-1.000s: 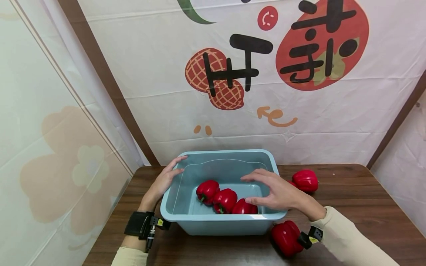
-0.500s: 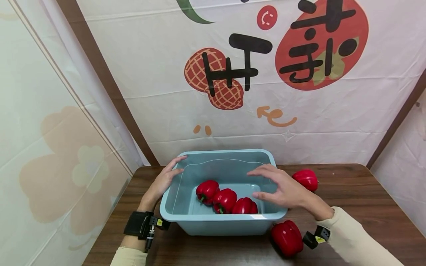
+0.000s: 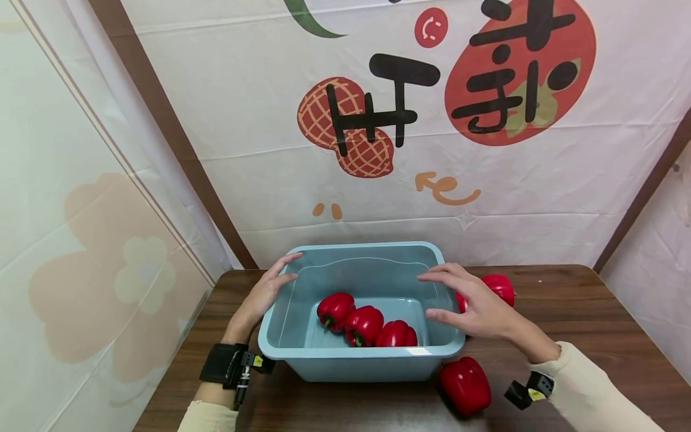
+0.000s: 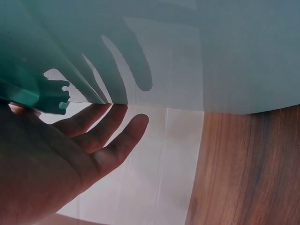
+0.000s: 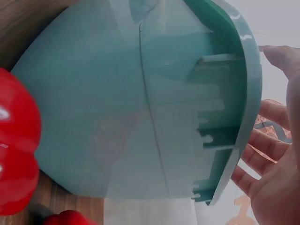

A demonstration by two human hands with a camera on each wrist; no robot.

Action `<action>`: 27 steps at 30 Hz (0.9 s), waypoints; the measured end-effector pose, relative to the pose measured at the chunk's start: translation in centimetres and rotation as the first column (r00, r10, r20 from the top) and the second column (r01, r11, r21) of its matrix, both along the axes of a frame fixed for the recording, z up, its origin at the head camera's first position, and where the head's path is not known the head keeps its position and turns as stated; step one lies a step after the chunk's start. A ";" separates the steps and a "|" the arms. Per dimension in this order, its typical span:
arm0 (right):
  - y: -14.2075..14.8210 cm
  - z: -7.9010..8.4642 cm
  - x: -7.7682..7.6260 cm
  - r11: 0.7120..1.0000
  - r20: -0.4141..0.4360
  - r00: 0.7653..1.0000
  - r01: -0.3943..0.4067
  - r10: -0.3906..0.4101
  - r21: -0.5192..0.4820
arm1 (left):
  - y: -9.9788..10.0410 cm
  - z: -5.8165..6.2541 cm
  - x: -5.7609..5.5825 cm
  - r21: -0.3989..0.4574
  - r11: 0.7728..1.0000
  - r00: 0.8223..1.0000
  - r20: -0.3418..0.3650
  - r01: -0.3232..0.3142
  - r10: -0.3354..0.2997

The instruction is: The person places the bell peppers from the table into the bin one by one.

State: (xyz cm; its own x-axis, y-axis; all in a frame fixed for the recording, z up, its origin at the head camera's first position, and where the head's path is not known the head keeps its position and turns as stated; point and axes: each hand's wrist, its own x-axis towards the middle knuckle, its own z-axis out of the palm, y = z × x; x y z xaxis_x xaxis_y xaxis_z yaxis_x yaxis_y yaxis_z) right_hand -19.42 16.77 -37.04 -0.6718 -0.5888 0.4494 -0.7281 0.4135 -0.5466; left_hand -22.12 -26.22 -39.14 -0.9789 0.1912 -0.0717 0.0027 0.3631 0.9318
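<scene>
Your left hand is at the left rim of the blue bin, its fingers extended and gripping nothing; whether the fingertips actually touch the rim is hard to tell. Your right hand is at the opposite rim, thumb and fingers wide apart with nothing between them in their grasp. The bin stands by the back edge of the bench, nearer its back left corner. Inside you have three red peppers in a slanting row. A loose pepper lies just off the bin's near right corner, and a farther pepper, partly behind your right hand, lies near the bench's back edge.
</scene>
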 end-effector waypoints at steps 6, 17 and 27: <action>0.9 -0.2 0.2 0.999 -0.004 1.000 0.030 -0.030 -0.022 | 0.0 0.1 0.0 -0.001 1.000 1.000 -0.006 0.000 0.000; 3.5 -0.7 1.1 0.989 -0.013 0.993 0.119 -0.121 -0.085 | 0.1 0.1 0.1 0.028 1.000 1.000 -0.001 0.007 -0.007; 5.6 -2.4 1.9 0.985 0.035 0.994 0.109 -0.106 -0.133 | 0.0 0.1 0.1 0.035 0.999 1.000 0.005 0.008 -0.008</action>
